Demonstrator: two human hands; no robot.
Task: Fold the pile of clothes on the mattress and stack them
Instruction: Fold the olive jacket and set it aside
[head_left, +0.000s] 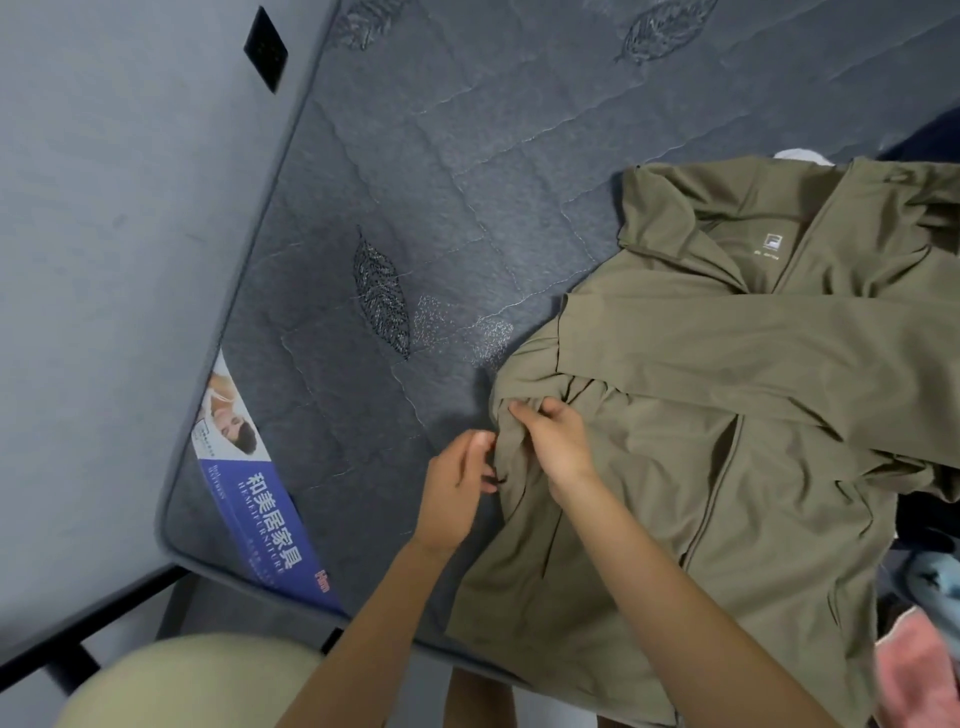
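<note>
We are working olive jacket (727, 467), spread across mattress (441, 182). Fingers of right hand (558, 441) clenching bunched side edge; left hand (454, 488) pinching same edge. Cloth judged thin, limp, slick: we are favouring seams, shoulders.

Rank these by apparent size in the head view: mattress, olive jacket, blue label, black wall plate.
1. mattress
2. olive jacket
3. blue label
4. black wall plate, though it sits farther from the camera
</note>
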